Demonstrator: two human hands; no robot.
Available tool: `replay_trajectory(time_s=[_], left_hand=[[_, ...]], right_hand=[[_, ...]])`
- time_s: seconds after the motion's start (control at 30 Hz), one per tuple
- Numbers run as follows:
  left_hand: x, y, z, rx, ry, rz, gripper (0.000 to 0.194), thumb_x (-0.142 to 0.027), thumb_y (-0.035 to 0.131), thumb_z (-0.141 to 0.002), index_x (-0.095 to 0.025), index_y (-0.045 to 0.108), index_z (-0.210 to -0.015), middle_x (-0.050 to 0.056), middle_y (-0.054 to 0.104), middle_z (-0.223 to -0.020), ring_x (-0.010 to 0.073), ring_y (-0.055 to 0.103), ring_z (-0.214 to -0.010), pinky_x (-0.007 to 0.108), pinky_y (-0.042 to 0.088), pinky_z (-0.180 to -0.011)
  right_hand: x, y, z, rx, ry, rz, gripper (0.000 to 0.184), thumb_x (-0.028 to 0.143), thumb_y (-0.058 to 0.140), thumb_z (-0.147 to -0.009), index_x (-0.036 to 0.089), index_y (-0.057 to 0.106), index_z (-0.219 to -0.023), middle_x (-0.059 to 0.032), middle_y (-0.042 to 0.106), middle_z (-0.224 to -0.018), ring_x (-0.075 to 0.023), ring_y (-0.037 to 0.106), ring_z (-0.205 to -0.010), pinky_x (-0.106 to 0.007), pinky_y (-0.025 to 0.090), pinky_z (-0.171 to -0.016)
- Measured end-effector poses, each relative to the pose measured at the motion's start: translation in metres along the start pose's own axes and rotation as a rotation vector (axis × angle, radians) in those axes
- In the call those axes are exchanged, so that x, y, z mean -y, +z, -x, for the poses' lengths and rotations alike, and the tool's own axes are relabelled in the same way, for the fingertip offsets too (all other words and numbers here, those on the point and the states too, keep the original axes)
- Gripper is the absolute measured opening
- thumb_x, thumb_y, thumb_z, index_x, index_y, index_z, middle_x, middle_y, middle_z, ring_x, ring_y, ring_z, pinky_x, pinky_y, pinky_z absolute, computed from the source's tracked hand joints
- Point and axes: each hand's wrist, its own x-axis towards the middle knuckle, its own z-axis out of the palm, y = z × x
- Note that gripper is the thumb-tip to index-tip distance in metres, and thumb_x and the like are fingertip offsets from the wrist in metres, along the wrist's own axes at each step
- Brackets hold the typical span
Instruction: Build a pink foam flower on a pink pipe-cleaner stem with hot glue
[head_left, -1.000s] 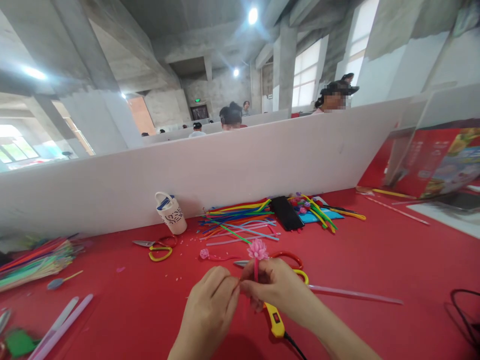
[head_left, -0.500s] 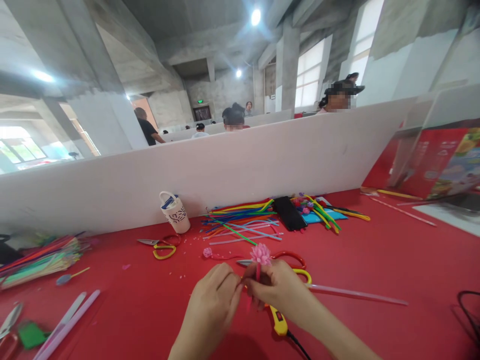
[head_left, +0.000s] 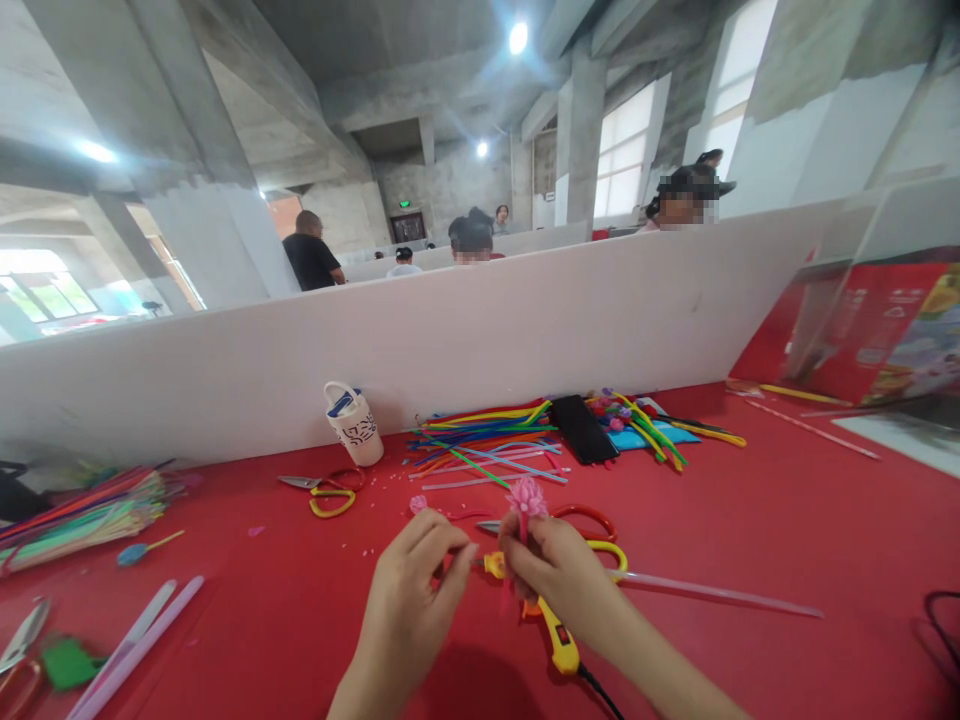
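My right hand (head_left: pixel 551 560) pinches the stem of a pink flower (head_left: pixel 527 497), its petalled head upright above the fingers. Just left of it, my left hand (head_left: pixel 420 575) is closed with thumb and forefinger together; whatever is between the tips is too small to make out. A yellow corded tool (head_left: pixel 561 645) with a switch lies under and behind the right hand, partly hidden. Behind the hands lie scissors (head_left: pixel 609 550) with red and yellow handles, partly covered by my right hand. A smaller pink flower (head_left: pixel 418 504) rests beyond my left hand.
Coloured strips (head_left: pixel 480 440), a black phone (head_left: pixel 585 430) and a white cup (head_left: pixel 355 428) stand along the white partition (head_left: pixel 480 330). Other scissors (head_left: pixel 330 497) lie at the left. A pink rod (head_left: pixel 724 594) extends right. More strips (head_left: pixel 90 515) lie at far left.
My left hand has drawn slightly left, away from the right hand, so a gap shows between them. The yellow tool's front end is now visible there. The flower stays in my right hand.
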Motion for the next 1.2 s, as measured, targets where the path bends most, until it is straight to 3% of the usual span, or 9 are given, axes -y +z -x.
replay_trajectory(time_s=[0.27, 0.4, 0.47, 0.6, 0.73, 0.8, 0.97, 1.1, 1.2], left_hand=[[0.013, -0.002, 0.005, -0.156, -0.300, 0.152, 0.038, -0.028, 0.045, -0.085, -0.021, 0.032, -0.050, -0.007, 0.029, -0.049, 0.0099, 0.030, -0.045, 0.024, 0.022, -0.046], [0.017, -0.004, -0.002, -0.147, -0.375, 0.276, 0.018, -0.028, 0.051, -0.081, -0.020, 0.052, -0.065, -0.002, 0.052, -0.063, 0.0124, 0.049, -0.057, 0.022, 0.037, -0.053], [0.018, -0.007, -0.003, -0.137, -0.419, 0.373, 0.011, -0.027, 0.057, -0.075, -0.020, 0.058, -0.083, 0.003, 0.061, -0.083, 0.0151, 0.057, -0.070, 0.023, 0.044, -0.058], [0.018, -0.012, 0.012, -0.025, -0.529, 0.532, 0.025, -0.038, 0.056, -0.076, -0.016, 0.067, -0.076, 0.002, 0.059, -0.056, 0.0128, 0.051, -0.046, 0.022, 0.040, -0.041], [0.019, -0.002, 0.046, -0.137, -0.684, 0.834, 0.029, -0.035, 0.075, -0.059, -0.020, 0.074, -0.083, 0.008, 0.063, -0.101, 0.0135, 0.056, -0.068, 0.020, 0.044, -0.052], [0.020, 0.009, 0.061, -0.217, -0.737, 0.921, 0.028, -0.036, 0.079, -0.053, -0.018, 0.074, -0.074, 0.007, 0.064, -0.090, 0.0146, 0.057, -0.070, 0.023, 0.046, -0.062], [0.019, 0.029, 0.079, -0.302, -0.923, 1.055, 0.023, -0.033, 0.081, -0.052, -0.016, 0.069, -0.062, 0.000, 0.060, -0.063, 0.0103, 0.054, -0.055, 0.019, 0.042, -0.051], [0.014, 0.028, 0.079, -0.349, -0.973, 1.116, 0.031, -0.031, 0.084, -0.045, -0.016, 0.070, -0.068, 0.000, 0.062, -0.065, 0.0121, 0.056, -0.060, 0.020, 0.045, -0.056], [0.013, 0.017, 0.079, -0.382, -1.028, 1.088, 0.031, -0.031, 0.083, -0.047, -0.016, 0.069, -0.070, -0.003, 0.060, -0.058, 0.0069, 0.048, -0.049, 0.015, 0.039, -0.046]], right_hand=[[0.008, -0.005, 0.007, 0.108, -0.008, -0.050, 0.028, 0.028, 0.042, -0.080, 0.022, 0.032, -0.054, 0.0080, 0.032, -0.043, -0.0073, 0.028, -0.040, -0.020, 0.020, -0.038], [0.009, -0.006, 0.009, 0.208, -0.035, -0.087, 0.005, 0.017, 0.050, -0.072, 0.019, 0.048, -0.068, 0.0081, 0.040, -0.052, -0.0066, 0.035, -0.044, -0.017, 0.026, -0.041], [0.009, -0.008, 0.010, 0.263, -0.058, -0.087, 0.015, 0.012, 0.050, -0.070, 0.019, 0.054, -0.083, 0.0071, 0.046, -0.060, -0.0070, 0.042, -0.049, -0.016, 0.031, -0.044], [0.010, -0.002, 0.016, 0.352, -0.096, -0.012, 0.024, 0.022, 0.037, -0.086, 0.018, 0.051, -0.068, 0.0033, 0.050, -0.056, -0.0094, 0.050, -0.052, -0.019, 0.037, -0.051], [0.009, 0.018, 0.021, 0.342, -0.157, 0.125, 0.027, 0.023, 0.041, -0.086, 0.018, 0.046, -0.060, 0.0014, 0.051, -0.059, -0.0105, 0.046, -0.055, -0.021, 0.031, -0.052], [0.007, 0.030, 0.024, 0.355, -0.175, 0.169, 0.023, 0.020, 0.042, -0.085, 0.017, 0.048, -0.064, 0.0002, 0.055, -0.063, -0.0105, 0.045, -0.056, -0.021, 0.030, -0.052], [0.005, 0.048, 0.029, 0.385, -0.190, 0.237, 0.025, 0.017, 0.037, -0.087, 0.016, 0.056, -0.070, -0.0017, 0.059, -0.065, -0.0101, 0.047, -0.055, -0.020, 0.028, -0.048], [0.010, 0.052, 0.037, 0.398, -0.184, 0.265, 0.029, 0.016, 0.035, -0.088, 0.016, 0.060, -0.074, -0.0013, 0.062, -0.066, -0.0100, 0.051, -0.057, -0.018, 0.030, -0.047], [0.010, 0.050, 0.038, 0.384, -0.185, 0.289, 0.020, 0.019, 0.043, -0.086, 0.019, 0.063, -0.087, 0.0001, 0.067, -0.077, -0.0103, 0.055, -0.063, -0.017, 0.034, -0.051]])
